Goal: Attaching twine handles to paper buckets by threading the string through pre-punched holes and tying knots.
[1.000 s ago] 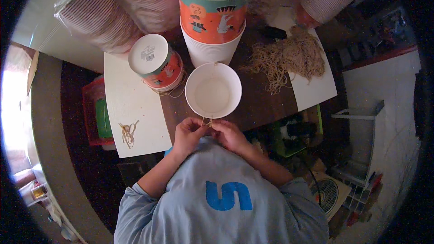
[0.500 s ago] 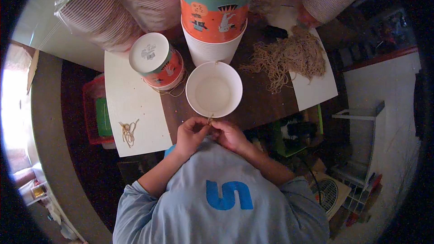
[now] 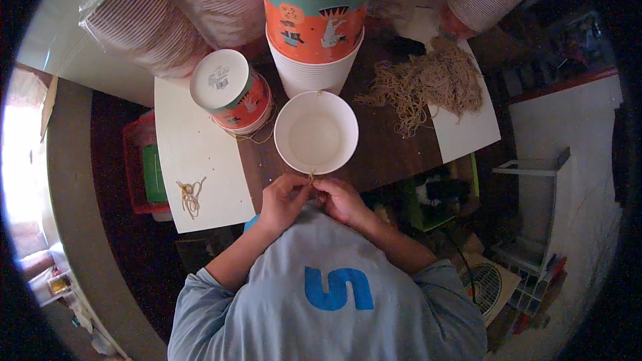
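Observation:
A white paper bucket (image 3: 315, 135) stands with its opening up on the brown table, right in front of me. Thin tan cord (image 3: 311, 176) passes through its near rim, and a small bit of cord shows at the far rim too. My left hand (image 3: 286, 199) pinches the cord just below the near rim. Close beside it, my right hand (image 3: 339, 200) has its fingers closed on the same cord, the fingertips of both hands almost meeting. The cord's ends are hidden by my fingers.
Behind the bucket rises a tall stack of orange-and-teal buckets (image 3: 314, 27), upside down. A shorter bucket stack (image 3: 231, 90) with cords stands left. Tangled tan cords (image 3: 441, 87) lie right; a small cord bundle (image 3: 190, 197) lies on the white board (image 3: 200, 154). Plastic-wrapped bucket stacks (image 3: 144, 20) line the back.
Both hands stay at the near rim with only a slight shift of the fingers. The bucket and the other things keep their places.

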Demonstrator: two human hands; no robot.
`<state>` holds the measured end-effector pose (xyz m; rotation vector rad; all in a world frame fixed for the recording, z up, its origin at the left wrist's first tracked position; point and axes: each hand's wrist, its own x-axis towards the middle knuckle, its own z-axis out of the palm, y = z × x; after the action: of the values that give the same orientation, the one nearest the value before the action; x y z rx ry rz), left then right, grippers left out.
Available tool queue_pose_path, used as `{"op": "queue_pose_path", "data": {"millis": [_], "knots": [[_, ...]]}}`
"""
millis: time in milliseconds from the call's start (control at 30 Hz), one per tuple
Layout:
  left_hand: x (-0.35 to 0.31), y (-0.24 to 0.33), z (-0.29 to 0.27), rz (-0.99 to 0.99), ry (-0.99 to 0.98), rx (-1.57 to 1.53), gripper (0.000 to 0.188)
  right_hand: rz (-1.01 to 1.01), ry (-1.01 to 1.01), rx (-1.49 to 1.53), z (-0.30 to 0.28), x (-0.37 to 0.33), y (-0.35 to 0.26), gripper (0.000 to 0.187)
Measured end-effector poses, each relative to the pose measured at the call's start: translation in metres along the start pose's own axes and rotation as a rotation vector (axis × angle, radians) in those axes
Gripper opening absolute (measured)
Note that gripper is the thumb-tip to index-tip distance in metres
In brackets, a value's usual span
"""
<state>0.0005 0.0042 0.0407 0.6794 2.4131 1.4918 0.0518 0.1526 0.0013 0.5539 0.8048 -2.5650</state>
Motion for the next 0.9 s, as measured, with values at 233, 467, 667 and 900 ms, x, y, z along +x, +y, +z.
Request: {"op": "queue_pose_path", "data": {"millis": [233, 467, 667, 900], "knots": [[-0.005, 0.001, 0.002, -0.37, -0.036, -0.497, 0.01, 0.096, 0.15, 0.113, 0.003, 0.005, -0.004, 0.021], [-0.004, -0.007, 0.0, -0.455, -0.027, -0.567, 0.015, -0.018, 0.05, 0.103, 0.008, 0.004, -0.001, 0.017], [-0.006, -0.015, 0.0, -0.431, 0.026, -0.652, 0.015, -0.062, 0.322, -0.468, -0.012, 0.008, 0.007, 0.023], [-0.006, -0.023, 0.004, -0.435, 0.0, -0.706, 0.016, -0.46, 0.509, -1.077, -0.017, 0.016, 0.011, 0.03]]}}
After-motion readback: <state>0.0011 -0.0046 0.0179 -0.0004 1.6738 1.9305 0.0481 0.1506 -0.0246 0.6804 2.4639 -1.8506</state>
